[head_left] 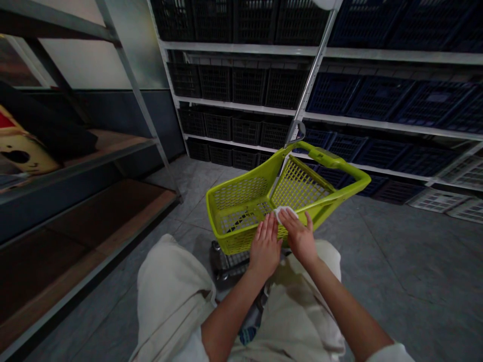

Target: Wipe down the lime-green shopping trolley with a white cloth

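A lime-green plastic shopping basket (pixel 234 201) sits on the grey floor in front of my knees, tipped toward me, with a metal pull handle (pixel 310 80) rising from it. My left hand (pixel 265 246) lies flat on the basket's near rim, fingers stretched out together. My right hand (pixel 300 234) presses a small white cloth (pixel 283 211) against the same rim, fingers over the cloth. The two hands touch side by side.
White shelving (pixel 241 48) with several dark plastic crates fills the back wall. A grey metal rack with wooden boards (pixel 94 211) stands at left, holding a yellowish box (pixel 22 151). White crates (pixel 445 198) rest on the floor at right.
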`<state>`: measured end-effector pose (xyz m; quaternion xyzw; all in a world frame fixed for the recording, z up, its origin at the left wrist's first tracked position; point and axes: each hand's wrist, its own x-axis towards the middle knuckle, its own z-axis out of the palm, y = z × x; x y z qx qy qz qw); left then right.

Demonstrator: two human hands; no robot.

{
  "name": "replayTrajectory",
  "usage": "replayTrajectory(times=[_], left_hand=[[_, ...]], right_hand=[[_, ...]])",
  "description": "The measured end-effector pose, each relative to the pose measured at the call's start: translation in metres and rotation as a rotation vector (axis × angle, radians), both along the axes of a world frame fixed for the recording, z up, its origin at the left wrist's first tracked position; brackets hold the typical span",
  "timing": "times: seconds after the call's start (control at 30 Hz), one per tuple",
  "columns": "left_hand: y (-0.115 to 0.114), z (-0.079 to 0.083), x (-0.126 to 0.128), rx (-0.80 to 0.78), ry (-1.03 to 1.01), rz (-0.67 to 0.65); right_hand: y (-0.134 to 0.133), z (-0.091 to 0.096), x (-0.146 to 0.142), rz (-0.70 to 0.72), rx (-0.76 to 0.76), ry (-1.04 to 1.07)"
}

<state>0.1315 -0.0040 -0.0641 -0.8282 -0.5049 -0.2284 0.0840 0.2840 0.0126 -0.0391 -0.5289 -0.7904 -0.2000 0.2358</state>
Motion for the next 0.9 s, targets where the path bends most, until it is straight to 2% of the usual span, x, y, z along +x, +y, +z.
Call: replayTrajectory(times=[0.07, 0.1, 0.2, 0.27, 0.37, 0.5, 0.57, 0.67, 0.8, 0.9], left_hand=[[0.0, 0.0, -0.001, -0.003, 0.005, 0.003], [0.0, 0.0, -0.002, -0.002, 0.007, 0.005], [0.001, 0.0, -0.002, 0.008, 0.008, 0.005], [0.001, 0.0, -0.001, 0.012, 0.004, 0.0], [0.0, 0.0, 0.002, 0.013, -0.007, 0.002], [-0.001, 0.001, 0.004, 0.001, -0.012, 0.002], [-0.001, 0.001, 0.002, -0.002, -0.011, -0.003], [0.0, 0.001, -0.001, 0.004, -0.008, -0.003], [0.0, -0.001, -0.003, 0.021, -0.007, -0.007], [0.0, -0.002, 0.0, 0.029, -0.025, -0.009]], right_hand=[[-0.002, 0.003, 0.004, 0.076, -0.02, -0.035], [0.0, 0.007, 0.014, 0.069, -0.014, -0.045], [0.015, 0.022, 0.058, -0.092, 0.068, -0.027], [0.022, 0.029, 0.077, -0.217, 0.127, 0.008], [0.02, 0.023, 0.066, -0.263, 0.122, 0.041], [0.001, 0.001, 0.009, -0.051, 0.015, 0.036], [-0.005, -0.003, -0.005, 0.038, -0.004, 0.027], [0.001, 0.003, 0.014, 0.019, 0.022, 0.006], [0.021, 0.019, 0.063, -0.197, 0.137, 0.02], [0.022, 0.017, 0.06, -0.267, 0.164, 0.054]])
